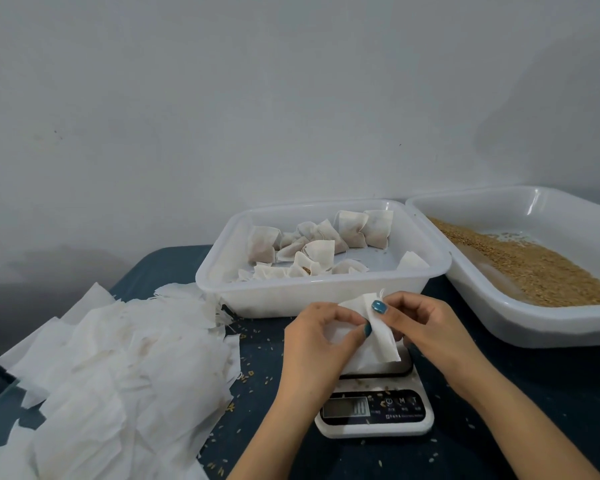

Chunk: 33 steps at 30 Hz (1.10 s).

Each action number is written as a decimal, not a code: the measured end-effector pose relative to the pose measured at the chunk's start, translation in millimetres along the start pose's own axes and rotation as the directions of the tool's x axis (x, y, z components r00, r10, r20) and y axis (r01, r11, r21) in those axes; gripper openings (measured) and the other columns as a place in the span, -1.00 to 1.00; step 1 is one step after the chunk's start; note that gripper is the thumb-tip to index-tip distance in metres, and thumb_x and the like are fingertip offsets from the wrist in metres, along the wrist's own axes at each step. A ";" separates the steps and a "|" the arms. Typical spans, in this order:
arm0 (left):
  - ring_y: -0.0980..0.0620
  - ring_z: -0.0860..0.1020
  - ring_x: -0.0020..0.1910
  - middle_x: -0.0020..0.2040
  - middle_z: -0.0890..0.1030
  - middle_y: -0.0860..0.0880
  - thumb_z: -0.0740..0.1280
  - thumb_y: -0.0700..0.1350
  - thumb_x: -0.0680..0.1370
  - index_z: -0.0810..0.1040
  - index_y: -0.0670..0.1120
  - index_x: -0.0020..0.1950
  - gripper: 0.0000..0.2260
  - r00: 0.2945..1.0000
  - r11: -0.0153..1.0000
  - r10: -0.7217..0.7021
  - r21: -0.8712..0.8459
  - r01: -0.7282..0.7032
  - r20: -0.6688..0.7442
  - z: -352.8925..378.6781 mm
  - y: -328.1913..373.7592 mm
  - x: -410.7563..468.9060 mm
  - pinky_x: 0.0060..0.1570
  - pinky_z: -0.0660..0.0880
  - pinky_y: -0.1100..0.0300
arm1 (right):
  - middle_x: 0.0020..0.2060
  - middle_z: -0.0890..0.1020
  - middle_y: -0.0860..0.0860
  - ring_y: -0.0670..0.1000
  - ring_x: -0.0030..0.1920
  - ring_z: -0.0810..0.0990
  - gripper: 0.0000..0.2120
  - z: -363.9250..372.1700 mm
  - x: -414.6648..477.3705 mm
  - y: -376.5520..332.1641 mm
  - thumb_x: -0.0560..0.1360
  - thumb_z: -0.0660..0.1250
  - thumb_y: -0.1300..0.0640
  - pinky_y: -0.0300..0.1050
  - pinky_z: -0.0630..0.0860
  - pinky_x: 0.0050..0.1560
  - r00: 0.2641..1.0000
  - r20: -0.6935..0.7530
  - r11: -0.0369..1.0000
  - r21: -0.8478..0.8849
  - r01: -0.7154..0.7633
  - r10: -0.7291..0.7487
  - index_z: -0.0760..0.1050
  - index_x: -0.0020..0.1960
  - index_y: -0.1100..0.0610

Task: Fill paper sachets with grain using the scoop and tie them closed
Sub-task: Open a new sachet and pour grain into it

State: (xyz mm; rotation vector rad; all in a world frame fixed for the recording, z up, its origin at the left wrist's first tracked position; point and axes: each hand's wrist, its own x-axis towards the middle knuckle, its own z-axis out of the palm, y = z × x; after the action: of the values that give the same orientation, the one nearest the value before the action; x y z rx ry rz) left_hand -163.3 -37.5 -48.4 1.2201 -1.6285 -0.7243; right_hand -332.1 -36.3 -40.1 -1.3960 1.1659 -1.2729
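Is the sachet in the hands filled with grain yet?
Empty, it seems: the sachet looks flat and plain white, unlike the bulging, brownish filled sachets in the tub.

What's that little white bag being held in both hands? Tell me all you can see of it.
The sachet is a small pouch of thin white paper, creased and folded. A fine string loop pokes from its top edge. The left hand pinches its left part, the right hand its right, thumbs on top. It is held just over the platform of the scale. No grain shows through it.
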 end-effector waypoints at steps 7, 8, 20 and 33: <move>0.27 0.58 0.02 -0.05 0.68 0.18 0.51 -0.06 0.47 0.67 0.10 -0.14 -0.94 0.995 0.988 -0.071 -0.145 0.059 -0.076 -3.5 -5.8 4.9 0.08 0.44 0.38 | -0.37 0.64 -0.07 -0.19 -0.39 0.52 -0.82 -1.6 -0.7 0.4 0.31 0.44 -0.09 -0.35 0.42 -0.41 1.000 0.027 1.000 0.012 -0.005 0.004 0.70 -0.14 -0.06; 0.26 0.58 0.03 -0.04 0.67 0.19 0.51 -0.05 0.47 0.67 0.11 -0.13 -0.93 0.996 0.987 -0.064 -0.153 0.054 -0.061 -3.8 -5.7 5.2 0.09 0.44 0.37 | -0.38 0.63 -0.07 -0.19 -0.40 0.51 -0.82 -1.5 -0.7 0.9 0.32 0.44 -0.08 -0.36 0.41 -0.41 1.000 0.028 1.000 0.003 -0.003 0.002 0.70 -0.15 -0.03; 0.31 0.52 0.11 0.03 0.60 0.18 0.55 -0.03 0.41 0.64 0.19 -0.26 -0.85 1.000 0.999 0.012 -0.032 -0.012 -0.011 0.0 -0.7 -0.8 0.14 0.43 0.34 | -0.42 0.60 -0.08 -0.23 -0.45 0.45 -0.77 -2.7 -0.3 3.2 0.33 0.45 -0.05 -0.39 0.37 -0.44 0.999 0.040 0.999 -0.024 0.028 -0.027 0.64 -0.20 0.12; 0.35 0.40 0.22 0.15 0.46 0.27 0.49 0.04 0.46 0.59 0.17 -0.22 -0.89 0.992 0.982 0.113 0.158 -0.102 -0.064 -3.4 -0.9 0.1 0.02 0.23 0.61 | -0.34 0.67 -0.10 -0.21 -0.38 0.54 -0.89 -7.1 4.6 8.3 0.34 0.45 -0.08 -0.42 0.44 -0.36 0.999 -0.010 0.997 -0.068 0.037 -0.038 0.69 -0.19 -0.08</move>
State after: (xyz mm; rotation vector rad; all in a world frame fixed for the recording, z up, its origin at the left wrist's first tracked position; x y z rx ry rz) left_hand -159.8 -37.6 -47.9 1.2426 -1.7010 -0.4877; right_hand -339.6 -42.3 -47.0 -1.4678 1.2053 -1.2801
